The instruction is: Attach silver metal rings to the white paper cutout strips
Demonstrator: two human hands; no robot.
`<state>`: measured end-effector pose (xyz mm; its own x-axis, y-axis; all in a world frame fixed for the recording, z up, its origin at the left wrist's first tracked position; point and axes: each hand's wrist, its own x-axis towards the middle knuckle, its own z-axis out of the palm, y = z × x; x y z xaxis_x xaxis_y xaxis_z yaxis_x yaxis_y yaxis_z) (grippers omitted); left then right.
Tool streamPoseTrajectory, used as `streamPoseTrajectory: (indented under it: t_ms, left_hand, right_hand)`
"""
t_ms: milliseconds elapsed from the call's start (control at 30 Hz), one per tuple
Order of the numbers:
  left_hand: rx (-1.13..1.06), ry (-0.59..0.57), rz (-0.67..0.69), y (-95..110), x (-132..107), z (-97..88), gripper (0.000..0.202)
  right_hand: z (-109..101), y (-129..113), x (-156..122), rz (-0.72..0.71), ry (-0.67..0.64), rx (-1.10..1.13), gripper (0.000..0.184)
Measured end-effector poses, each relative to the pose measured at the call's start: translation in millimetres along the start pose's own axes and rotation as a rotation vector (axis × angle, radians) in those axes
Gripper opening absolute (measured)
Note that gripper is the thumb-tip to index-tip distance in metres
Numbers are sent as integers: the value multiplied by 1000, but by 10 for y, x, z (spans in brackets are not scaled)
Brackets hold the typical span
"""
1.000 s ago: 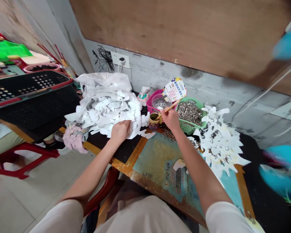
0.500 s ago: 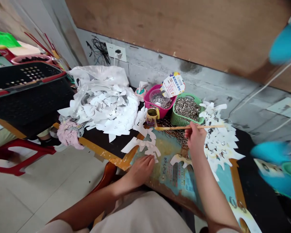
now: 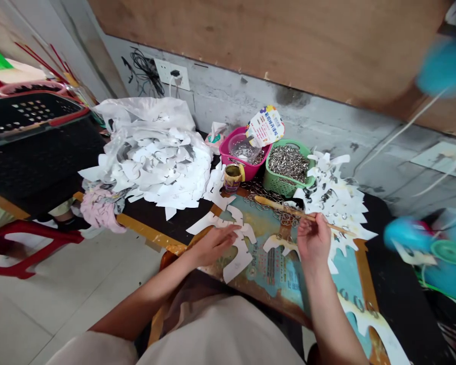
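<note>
My right hand point(image 3: 314, 241) is closed around a thin wooden stick point(image 3: 279, 206), whose broader end points left over a heap of metal rings point(image 3: 287, 219). Fingers stretched, my left hand point(image 3: 216, 245) lies on white cut-out pieces with notched edges point(image 3: 240, 261) at the front of the table. Between the hands is a notched white piece with yellowish smears point(image 3: 274, 243). An open small jar point(image 3: 232, 179), stained yellow, stands behind the left hand's pieces. To the right, white notched pieces point(image 3: 340, 205) carrying metal rings are spread out.
A large pile of white cut-outs point(image 3: 155, 170) in plastic fills the table's left. Against the wall stand a pink basket point(image 3: 228, 156) and a green basket point(image 3: 285, 187) of metal parts. A pink cloth point(image 3: 99, 207) hangs at the edge; a red stool point(image 3: 30, 248) is below left.
The stick has moved away from the jar, right and slightly downward, with my right hand. My left hand's fingers have stretched out, and a white piece has swung toward the table's front edge.
</note>
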<state>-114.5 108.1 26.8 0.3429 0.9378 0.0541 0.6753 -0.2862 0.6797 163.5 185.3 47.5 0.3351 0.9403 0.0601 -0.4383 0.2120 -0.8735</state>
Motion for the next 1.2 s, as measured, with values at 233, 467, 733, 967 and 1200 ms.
streamPoseTrajectory:
  t_ms: [233,467,733,967,1200]
  left_hand:
    - [501,9,49,-477,188,-128,54]
    - [408,402,164,-566,63,-261,27]
    - [389,641,-507,-828,-138,-552,58]
    - [412,628,111,-222,-132,-32,26]
    - [289,270,134,73,-264,635,31]
  right_hand:
    - [497,143,224,35,-67,86,27]
    - [770,283,290,23,-78,95,28]
    - [78,249,-115,10,-89,-93,26]
    - [-330,385,-638,-240,-407,-631,20]
    - [-301,409,-887,-687,-638,-902,25]
